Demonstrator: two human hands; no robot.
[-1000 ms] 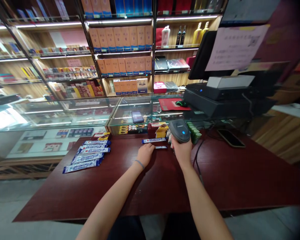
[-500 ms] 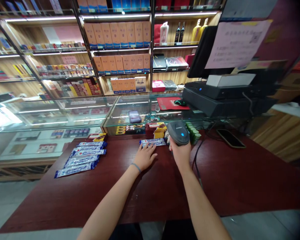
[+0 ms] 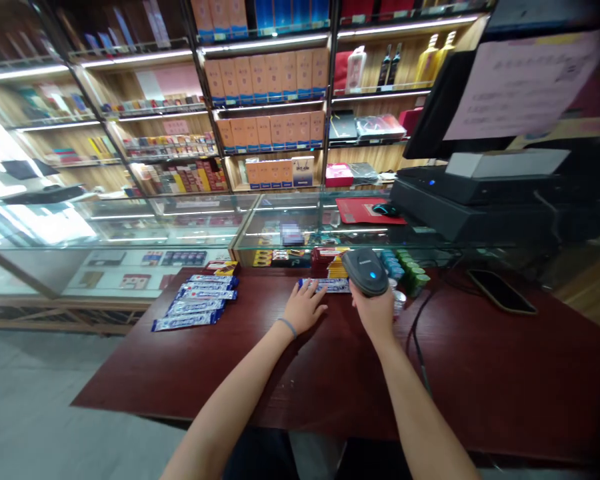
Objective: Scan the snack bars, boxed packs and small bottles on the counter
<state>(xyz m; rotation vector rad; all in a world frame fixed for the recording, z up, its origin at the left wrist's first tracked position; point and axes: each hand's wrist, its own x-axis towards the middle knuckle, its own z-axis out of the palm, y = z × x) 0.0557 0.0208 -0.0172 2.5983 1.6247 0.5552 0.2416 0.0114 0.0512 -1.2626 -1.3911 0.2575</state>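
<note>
My right hand is wrapped round the handle of a dark grey barcode scanner, whose blue light is lit. Its head points away from me, above the right end of a blue-and-white packet. On the left end of that long, slim packet rest the fingertips of my left hand, with its fingers spread. Several similar blue-and-white packets lie in an overlapping row at the left of the dark red table. Behind the single packet stand stacked red and yellow packs, partly hidden by the scanner.
Green-topped tubes stand right of the scanner, near its black cable. A phone lies farther right. A glass display counter borders the table's far edge, carrying a red mat and a black cash drawer.
My view has swung to the left, so everything sits farther right in the picture. The left hand stays on the packet, and the right still grips the scanner.
</note>
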